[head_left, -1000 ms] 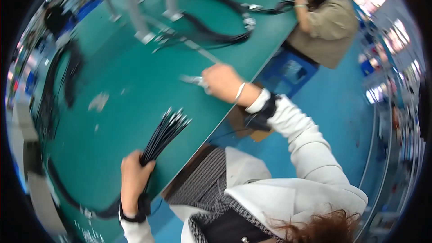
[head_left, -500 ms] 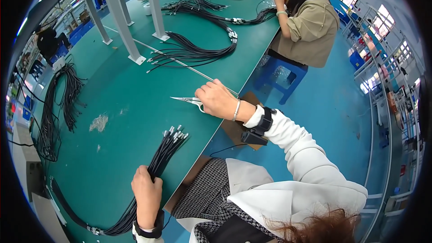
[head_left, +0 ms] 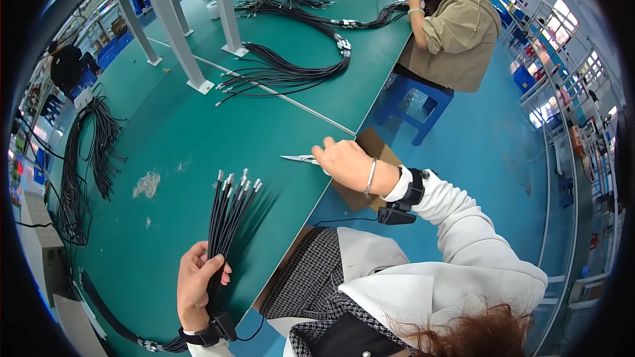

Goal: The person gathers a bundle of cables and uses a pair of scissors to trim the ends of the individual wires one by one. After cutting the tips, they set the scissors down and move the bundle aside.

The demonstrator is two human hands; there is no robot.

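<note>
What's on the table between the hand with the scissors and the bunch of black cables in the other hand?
Nothing: in the head view, only bare green table lies between the right hand with the scissors and the cable bundle gripped by the left hand.

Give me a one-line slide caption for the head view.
Left hand grips a black cable bundle over the green table; right hand holds scissors.

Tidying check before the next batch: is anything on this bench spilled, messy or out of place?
Only small things: a pale patch of scraps lies loose on the green bench left of the cable bundle in the left hand. Nothing looks damaged.
</note>
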